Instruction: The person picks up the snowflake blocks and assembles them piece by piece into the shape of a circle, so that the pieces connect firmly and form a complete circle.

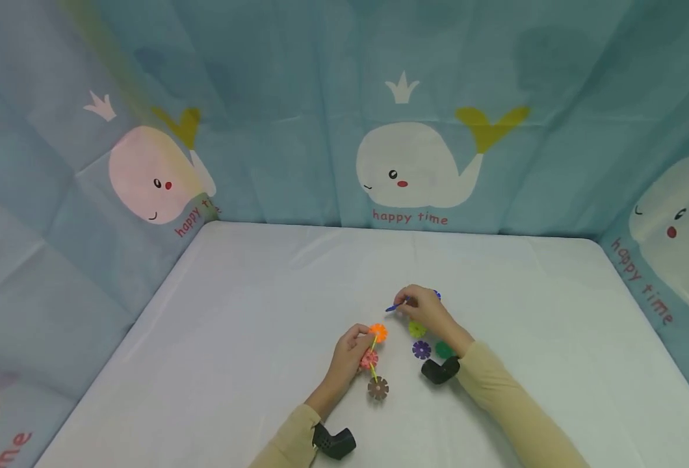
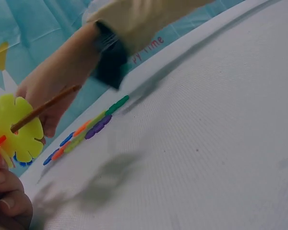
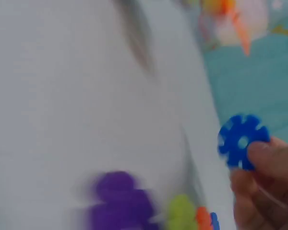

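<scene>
My left hand [image 1: 346, 357] grips a chain of notched flower-shaped plastic discs pushed into one another. In it are an orange disc [image 1: 381, 332], a pink disc [image 1: 370, 361] and a brown disc [image 1: 373, 393], with yellow discs linking them. One yellow disc [image 2: 30, 133] shows face-on in the left wrist view, the brown one slotted edge-on through it. Between thumb and fingertips my right hand [image 1: 429, 313] pinches a single blue disc [image 3: 234, 149], up and to the right of the chain and apart from it.
Loose discs lie on the white table [image 1: 251, 312] under and beside the right hand, among them a purple disc [image 1: 417, 350], a green disc [image 1: 444, 350] and a yellow-green disc [image 1: 417, 329]. A blue whale-print curtain [image 1: 298, 162] surrounds the table's back and sides.
</scene>
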Demonstrator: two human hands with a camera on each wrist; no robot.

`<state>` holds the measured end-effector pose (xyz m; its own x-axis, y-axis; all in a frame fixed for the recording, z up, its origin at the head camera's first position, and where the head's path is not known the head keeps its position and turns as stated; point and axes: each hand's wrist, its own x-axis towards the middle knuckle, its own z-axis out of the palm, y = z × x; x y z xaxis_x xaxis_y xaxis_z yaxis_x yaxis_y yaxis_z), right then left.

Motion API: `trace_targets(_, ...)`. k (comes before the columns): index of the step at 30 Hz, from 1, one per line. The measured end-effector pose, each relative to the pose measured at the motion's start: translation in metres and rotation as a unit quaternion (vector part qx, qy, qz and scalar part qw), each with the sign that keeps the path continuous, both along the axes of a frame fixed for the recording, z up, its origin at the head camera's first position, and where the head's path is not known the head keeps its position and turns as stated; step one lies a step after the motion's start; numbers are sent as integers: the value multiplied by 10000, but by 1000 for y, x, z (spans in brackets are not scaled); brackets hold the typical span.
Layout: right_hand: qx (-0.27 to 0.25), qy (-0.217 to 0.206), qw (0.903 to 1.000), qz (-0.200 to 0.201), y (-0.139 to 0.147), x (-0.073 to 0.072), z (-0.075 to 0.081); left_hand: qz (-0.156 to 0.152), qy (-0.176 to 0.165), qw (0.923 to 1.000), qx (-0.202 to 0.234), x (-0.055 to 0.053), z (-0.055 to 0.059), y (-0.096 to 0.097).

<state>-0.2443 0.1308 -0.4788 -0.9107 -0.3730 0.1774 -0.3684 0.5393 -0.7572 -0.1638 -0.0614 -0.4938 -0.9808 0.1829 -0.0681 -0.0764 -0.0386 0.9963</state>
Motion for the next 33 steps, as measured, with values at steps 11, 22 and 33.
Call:
trace_targets(11, -2005, 308, 9764, 737, -2, 51, -9, -74, -66, 9998, 183, 4, 10, -1)
trace_targets(22, -1990, 1095, 9714, 697, -5, 63, 0, -245, -3, 9997, 31, 8, 16, 1)
trace_targets(33, -2284, 1441, 9611, 586, -6, 62, -5, -391, 16, 9992, 70, 6, 16, 3)
